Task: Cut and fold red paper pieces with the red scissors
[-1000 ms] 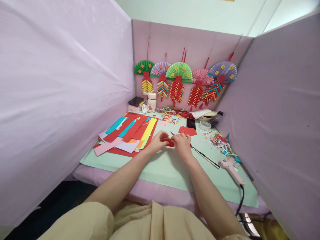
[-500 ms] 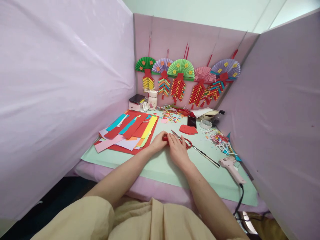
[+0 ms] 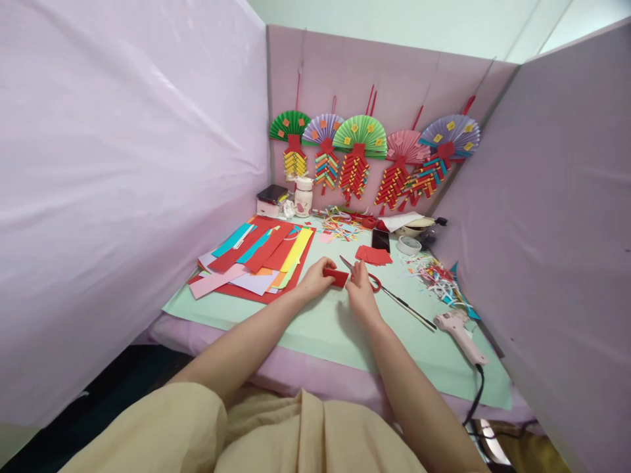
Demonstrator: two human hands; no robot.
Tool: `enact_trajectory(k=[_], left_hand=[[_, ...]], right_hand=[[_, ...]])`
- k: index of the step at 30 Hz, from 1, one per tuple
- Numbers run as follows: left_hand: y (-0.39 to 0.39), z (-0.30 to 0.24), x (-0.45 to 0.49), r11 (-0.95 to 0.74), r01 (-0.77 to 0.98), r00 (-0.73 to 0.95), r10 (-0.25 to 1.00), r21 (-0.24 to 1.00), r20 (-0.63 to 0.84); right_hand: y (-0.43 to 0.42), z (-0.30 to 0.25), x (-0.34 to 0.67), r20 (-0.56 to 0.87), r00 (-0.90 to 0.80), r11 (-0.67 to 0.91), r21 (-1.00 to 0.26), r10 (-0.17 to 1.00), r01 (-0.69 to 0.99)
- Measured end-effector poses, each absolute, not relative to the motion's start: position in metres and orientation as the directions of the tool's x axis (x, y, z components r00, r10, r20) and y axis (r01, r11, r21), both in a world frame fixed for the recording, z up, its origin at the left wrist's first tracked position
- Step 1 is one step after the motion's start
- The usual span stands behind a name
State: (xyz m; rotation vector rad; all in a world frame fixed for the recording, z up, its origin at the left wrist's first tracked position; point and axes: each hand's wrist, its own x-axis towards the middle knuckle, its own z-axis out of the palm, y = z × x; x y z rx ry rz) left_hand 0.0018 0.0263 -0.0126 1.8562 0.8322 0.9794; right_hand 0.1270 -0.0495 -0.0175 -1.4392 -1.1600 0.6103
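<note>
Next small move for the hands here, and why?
I'd probably have the right hand pinch the right end of the red paper to steady it: the left hand holds only the left end, and the right hand is already beside the other, though whether they touch is hard to tell.

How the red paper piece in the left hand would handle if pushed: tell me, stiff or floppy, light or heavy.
The red paper piece is probably fairly stiff: its free end juts from the left hand without visible droop. Being small and papery, it is likely very light.
</note>
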Motion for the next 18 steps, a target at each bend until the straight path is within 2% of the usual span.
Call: enact_trajectory(k=[2,5,18], left_hand=[[0.025,-0.011,0.003,-0.415,0.168,0.478,0.828,0.894,0.294],[0.022,-0.008,0.005,-0.410,0.182,0.495,0.824,0.894,0.277],[0.018,-0.006,0.010,-0.409,0.123,0.546,0.789,0.904,0.282]], right_hand=[[-0.046,-0.022,0.126,0.108,0.362,0.071,-0.991,0.926,0.113],[-0.047,-0.021,0.121,0.034,0.348,0.039,-0.999,0.937,-0.006],[-0.048,-0.013,0.116,0.042,0.319,0.046,-0.999,0.947,-0.003]])
